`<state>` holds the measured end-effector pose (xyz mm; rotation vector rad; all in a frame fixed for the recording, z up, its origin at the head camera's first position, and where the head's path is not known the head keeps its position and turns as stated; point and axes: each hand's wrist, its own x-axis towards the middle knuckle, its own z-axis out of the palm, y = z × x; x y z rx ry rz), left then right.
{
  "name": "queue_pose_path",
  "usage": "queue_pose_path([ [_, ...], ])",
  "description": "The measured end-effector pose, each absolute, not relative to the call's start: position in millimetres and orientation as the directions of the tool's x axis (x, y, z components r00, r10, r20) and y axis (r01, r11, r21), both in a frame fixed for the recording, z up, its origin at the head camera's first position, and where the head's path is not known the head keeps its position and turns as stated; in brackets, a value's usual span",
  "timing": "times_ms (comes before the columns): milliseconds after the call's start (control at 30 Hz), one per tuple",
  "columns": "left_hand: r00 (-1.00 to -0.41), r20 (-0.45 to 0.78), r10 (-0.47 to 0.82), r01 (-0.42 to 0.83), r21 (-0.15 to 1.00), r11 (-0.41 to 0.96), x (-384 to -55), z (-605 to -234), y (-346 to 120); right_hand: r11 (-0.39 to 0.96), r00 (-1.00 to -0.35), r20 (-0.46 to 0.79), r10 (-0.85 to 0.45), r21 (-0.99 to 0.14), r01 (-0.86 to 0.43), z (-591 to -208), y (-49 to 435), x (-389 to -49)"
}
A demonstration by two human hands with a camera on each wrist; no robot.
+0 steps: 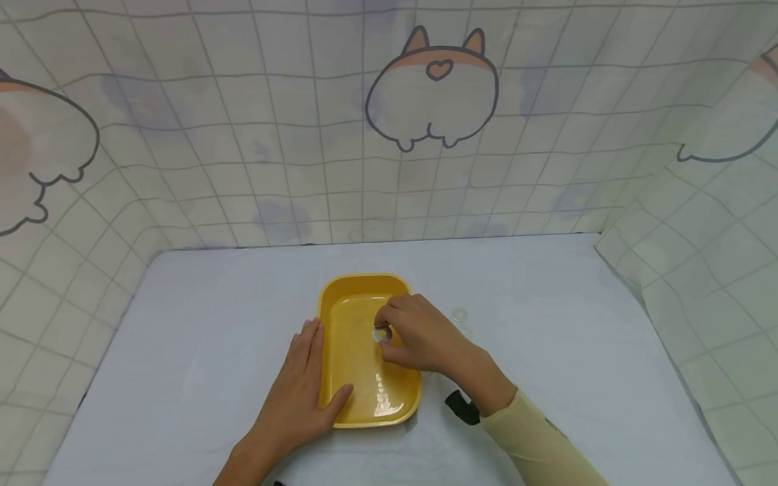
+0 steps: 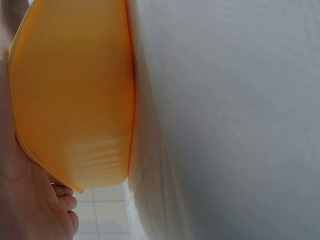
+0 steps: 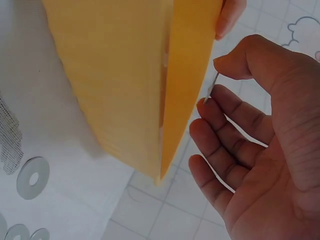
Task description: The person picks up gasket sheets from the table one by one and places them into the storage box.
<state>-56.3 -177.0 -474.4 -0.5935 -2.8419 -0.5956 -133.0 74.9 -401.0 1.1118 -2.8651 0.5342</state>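
Note:
A yellow plastic tray stands on the white-covered table. My left hand rests along its left rim, fingers straight and thumb lying over the near left part. Over the tray's right half, my right hand pinches a flat metal washer between thumb and fingertips. In the right wrist view the washer shows edge-on, held above the rim, while the other fingers are loosely bent. The left wrist view shows the tray's outer side wall with the left palm against its rim.
More washers lie on the table right of the tray; one larger washer shows in the right wrist view, with several smaller ones near the corner. A black band is by the right wrist. A patterned cloth wall closes off the back and sides.

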Motion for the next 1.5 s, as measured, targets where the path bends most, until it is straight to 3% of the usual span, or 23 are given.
queue_pose_path([
  [567,-0.908,0.234,0.347,0.412,0.354,0.840,-58,-473,-175,0.707,-0.766,0.087,-0.637,-0.332,-0.625,-391,76,-128],
  [1500,-0.908,0.262,0.326,0.405,0.353,0.844,-56,-475,-176,0.820,-0.897,0.019,-0.442,-0.396,-0.413,-399,124,-106],
])
